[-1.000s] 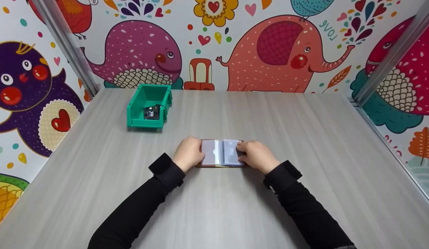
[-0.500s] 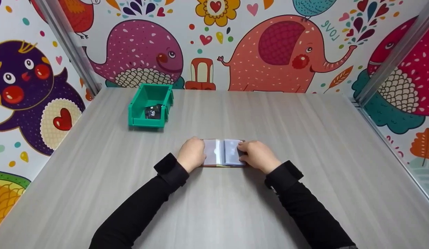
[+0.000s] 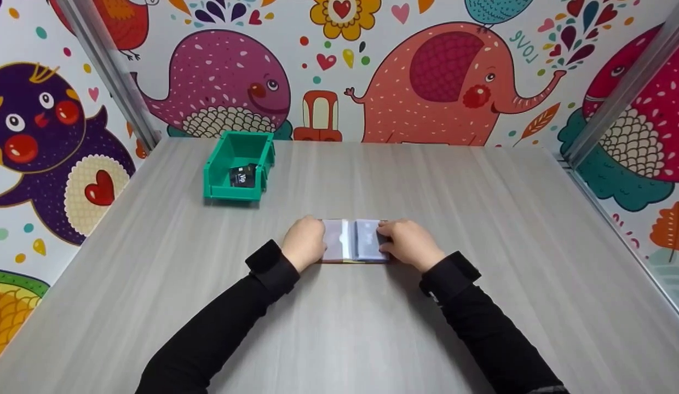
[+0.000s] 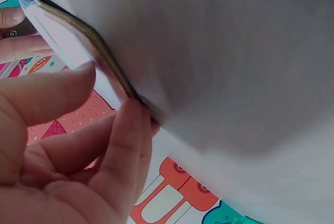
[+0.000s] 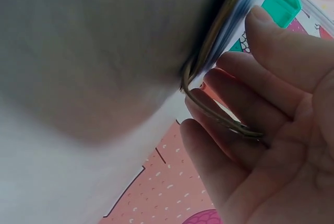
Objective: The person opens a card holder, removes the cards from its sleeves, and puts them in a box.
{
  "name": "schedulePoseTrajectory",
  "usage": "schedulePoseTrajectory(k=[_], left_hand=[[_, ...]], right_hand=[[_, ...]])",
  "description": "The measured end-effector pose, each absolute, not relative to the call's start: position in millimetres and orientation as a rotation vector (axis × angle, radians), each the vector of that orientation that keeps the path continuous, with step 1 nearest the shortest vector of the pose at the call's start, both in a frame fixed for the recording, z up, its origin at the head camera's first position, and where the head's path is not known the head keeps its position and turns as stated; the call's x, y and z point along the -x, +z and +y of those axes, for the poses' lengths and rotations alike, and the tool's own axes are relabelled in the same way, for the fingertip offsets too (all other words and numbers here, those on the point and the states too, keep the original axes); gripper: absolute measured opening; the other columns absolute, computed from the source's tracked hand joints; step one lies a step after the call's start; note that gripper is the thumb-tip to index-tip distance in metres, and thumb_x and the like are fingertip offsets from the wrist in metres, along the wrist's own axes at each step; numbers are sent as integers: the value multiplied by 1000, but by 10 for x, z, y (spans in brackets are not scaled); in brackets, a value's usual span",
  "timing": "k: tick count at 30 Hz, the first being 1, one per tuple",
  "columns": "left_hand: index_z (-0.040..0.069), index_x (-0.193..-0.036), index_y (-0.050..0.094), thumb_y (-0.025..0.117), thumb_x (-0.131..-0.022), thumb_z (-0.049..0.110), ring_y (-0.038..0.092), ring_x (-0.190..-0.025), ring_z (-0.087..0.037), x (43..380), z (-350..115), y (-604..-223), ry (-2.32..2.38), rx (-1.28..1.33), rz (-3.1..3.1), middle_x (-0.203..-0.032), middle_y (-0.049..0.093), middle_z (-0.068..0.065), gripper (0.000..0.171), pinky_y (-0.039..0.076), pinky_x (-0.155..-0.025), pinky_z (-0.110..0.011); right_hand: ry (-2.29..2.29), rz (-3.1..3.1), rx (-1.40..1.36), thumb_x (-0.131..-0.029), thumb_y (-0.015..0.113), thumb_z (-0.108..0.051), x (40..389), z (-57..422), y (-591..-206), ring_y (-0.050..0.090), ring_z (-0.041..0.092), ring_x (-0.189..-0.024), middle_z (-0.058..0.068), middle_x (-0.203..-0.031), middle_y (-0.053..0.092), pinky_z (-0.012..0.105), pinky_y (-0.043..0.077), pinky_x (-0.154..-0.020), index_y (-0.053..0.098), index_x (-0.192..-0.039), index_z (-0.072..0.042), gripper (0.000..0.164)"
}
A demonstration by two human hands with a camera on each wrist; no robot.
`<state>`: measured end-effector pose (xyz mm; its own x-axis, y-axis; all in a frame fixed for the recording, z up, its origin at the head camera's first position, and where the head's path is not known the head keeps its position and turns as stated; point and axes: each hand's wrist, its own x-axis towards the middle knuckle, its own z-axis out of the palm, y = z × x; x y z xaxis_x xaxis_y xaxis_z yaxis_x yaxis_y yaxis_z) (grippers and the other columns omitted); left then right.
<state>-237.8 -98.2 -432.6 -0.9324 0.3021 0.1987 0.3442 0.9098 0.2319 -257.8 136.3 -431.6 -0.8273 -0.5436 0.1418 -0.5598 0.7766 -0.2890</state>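
A card holder (image 3: 333,241) lies spread on the table, with brown cover edges and clear plastic sleeves. The stack of sleeves (image 3: 368,239) is on its right half; a single clear pocket shows on the left half. My left hand (image 3: 304,243) holds the left edge; in the left wrist view its thumb is over the inner side and its fingertips (image 4: 136,110) are at the cover's rim. My right hand (image 3: 412,245) holds the right edge, thumb on the sleeves. A narrow closing strap (image 5: 222,119) sticks out among the right fingers in the right wrist view.
A green bin (image 3: 231,193) with black cards (image 3: 243,176) inside stands at the back left of the table (image 3: 339,328). Metal posts (image 3: 107,76) and printed wall panels (image 3: 427,65) border the table at the back and sides.
My left hand has shifted slightly right over the card holder's left edge, and its thumb has turned out of sight in the head view. The right hand stays in place.
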Motion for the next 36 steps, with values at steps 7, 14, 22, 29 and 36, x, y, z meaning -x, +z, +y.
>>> schedulePoseTrajectory(k=[7,14,22,29,36], left_hand=[[-10,-84,68,75,-79,3,64,-81,-38,2392,-991,-4338,-377,513,-2900,-80,65,-21,16,52,-76,-46],[-11,-84,68,76,-78,4,64,-80,-39,2396,-994,-4354,-394,516,-2890,-80,65,-21,18,52,-74,-47],[-10,-83,69,77,-77,4,64,-79,-39,2383,-1003,-4361,-393,518,-2875,-79,65,-22,18,53,-74,-47],[-11,-87,69,76,-78,5,64,-79,-38,2384,-1002,-4363,-392,506,-2878,-81,64,-21,20,52,-75,-46],[-10,-82,68,75,-77,4,64,-79,-39,2393,-997,-4355,-409,511,-2883,-79,64,-21,16,52,-74,-47]], right_hand=[[478,-2929,-889,-84,75,-3,2624,1363,-4305,63,37,-110,19,-121,67,46,49,-94,71,-116,2,33],[441,-2926,-944,-85,74,-3,2645,1371,-4305,62,34,-112,16,-123,67,46,49,-94,71,-118,0,33],[421,-2863,-1044,-83,75,-1,2637,1390,-4318,63,35,-112,16,-122,67,45,48,-95,72,-115,2,32],[411,-2804,-1123,-82,75,-1,2612,1385,-4321,64,35,-109,16,-119,68,45,50,-93,74,-107,0,25],[416,-2813,-1131,-81,76,-2,2592,1381,-4318,63,34,-112,15,-119,69,44,48,-96,73,-111,1,31]])
